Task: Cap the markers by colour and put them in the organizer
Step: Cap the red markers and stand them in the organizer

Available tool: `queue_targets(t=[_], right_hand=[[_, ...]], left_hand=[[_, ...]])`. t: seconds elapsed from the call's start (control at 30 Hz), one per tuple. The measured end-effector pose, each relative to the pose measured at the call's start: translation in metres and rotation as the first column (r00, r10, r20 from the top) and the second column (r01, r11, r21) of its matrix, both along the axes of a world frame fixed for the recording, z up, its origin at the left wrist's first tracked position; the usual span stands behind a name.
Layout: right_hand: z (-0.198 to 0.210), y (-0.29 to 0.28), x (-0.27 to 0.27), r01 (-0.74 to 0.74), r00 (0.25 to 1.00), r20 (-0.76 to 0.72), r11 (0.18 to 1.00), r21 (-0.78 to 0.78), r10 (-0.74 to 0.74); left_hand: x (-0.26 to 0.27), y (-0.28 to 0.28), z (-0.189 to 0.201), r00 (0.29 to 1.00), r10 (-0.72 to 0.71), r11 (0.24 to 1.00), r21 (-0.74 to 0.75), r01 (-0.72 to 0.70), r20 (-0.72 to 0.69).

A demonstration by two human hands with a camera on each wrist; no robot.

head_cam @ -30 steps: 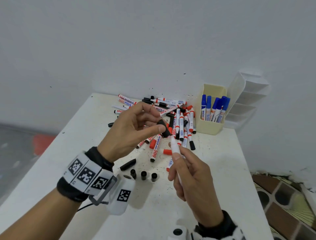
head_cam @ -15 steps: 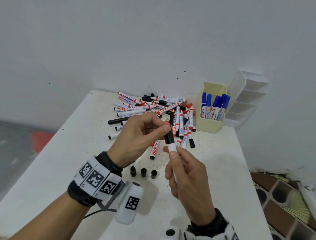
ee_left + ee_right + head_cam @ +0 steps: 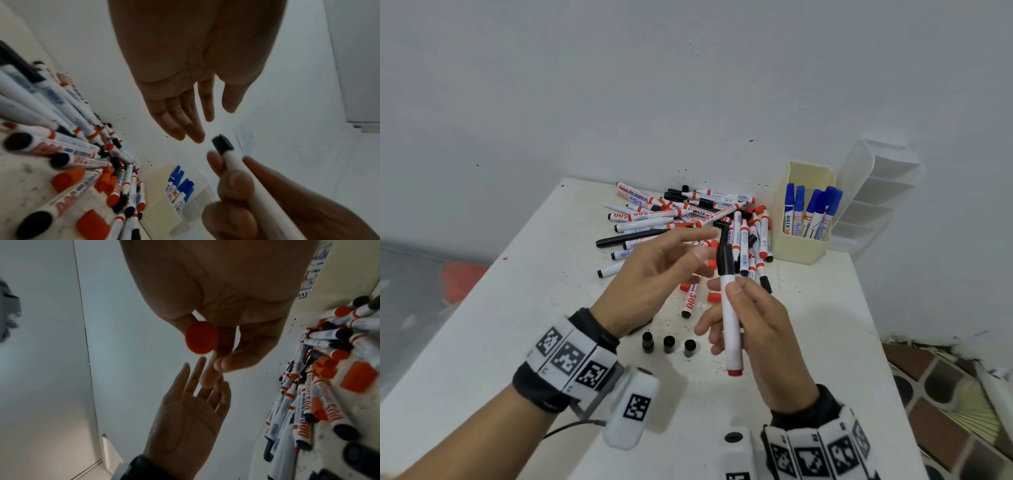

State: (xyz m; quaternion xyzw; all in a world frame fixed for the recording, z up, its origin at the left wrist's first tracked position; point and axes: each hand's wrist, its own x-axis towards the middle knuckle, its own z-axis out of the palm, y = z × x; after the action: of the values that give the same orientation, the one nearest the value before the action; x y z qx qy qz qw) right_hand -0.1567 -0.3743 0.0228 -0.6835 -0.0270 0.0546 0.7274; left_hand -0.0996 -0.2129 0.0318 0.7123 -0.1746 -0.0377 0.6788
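Observation:
My right hand (image 3: 743, 301) grips a white marker (image 3: 731, 332) upright above the table, thumb on its barrel. A black cap (image 3: 725, 260) sits on its top end, and its bottom end (image 3: 201, 337) is red. My left hand (image 3: 688, 253) hovers just left of the cap with straight fingers, holding nothing; the left wrist view shows its fingertips (image 3: 193, 136) a little apart from the cap (image 3: 223, 145). A beige organizer (image 3: 799, 253) at the back right holds several blue-capped markers (image 3: 811, 212).
A heap of red and black markers (image 3: 688, 219) lies against the wall. Three black caps (image 3: 669, 344) stand in a row under my hands, with loose red caps (image 3: 714, 296) nearby. A white tiered rack (image 3: 876, 198) stands behind the organizer. The table (image 3: 517, 308) drops off at the right.
My left hand pressed the black cap onto the marker's tip, then let go and opened. The right hand kept its grip and raised the marker slightly.

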Motion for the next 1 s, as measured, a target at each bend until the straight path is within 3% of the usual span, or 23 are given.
queue_targets(t=[0.23,0.37,0.5,0.63,0.8,1.0], right_hand=[[-0.005,-0.018,0.001,0.070,0.996,-0.040,0.994,-0.082,-0.074],[-0.008,-0.024,0.006,0.115,0.990,-0.080,0.993,-0.032,-0.117],[-0.010,-0.023,0.010,0.137,0.985,-0.105,0.991,0.008,-0.135],[-0.009,-0.010,0.007,0.076,0.991,-0.118,0.994,0.075,-0.067],[-0.007,0.010,-0.001,0.050,0.998,-0.034,0.998,-0.040,-0.051],[-0.015,0.016,-0.005,0.111,0.993,0.064,0.984,-0.138,-0.103]], left_hand=[[-0.010,0.044,-0.040,0.952,0.255,0.961,-0.070,-0.269,-0.168],[-0.025,0.060,-0.067,0.928,0.299,0.952,0.006,-0.305,-0.220],[-0.029,0.060,-0.069,0.938,0.281,0.960,0.064,-0.274,-0.203],[-0.023,0.043,-0.043,0.979,0.171,0.982,0.101,-0.160,-0.114],[-0.008,0.017,-0.020,1.000,-0.030,0.979,0.200,0.031,-0.005],[-0.007,0.012,-0.015,0.998,-0.060,0.985,0.164,0.062,-0.016]])
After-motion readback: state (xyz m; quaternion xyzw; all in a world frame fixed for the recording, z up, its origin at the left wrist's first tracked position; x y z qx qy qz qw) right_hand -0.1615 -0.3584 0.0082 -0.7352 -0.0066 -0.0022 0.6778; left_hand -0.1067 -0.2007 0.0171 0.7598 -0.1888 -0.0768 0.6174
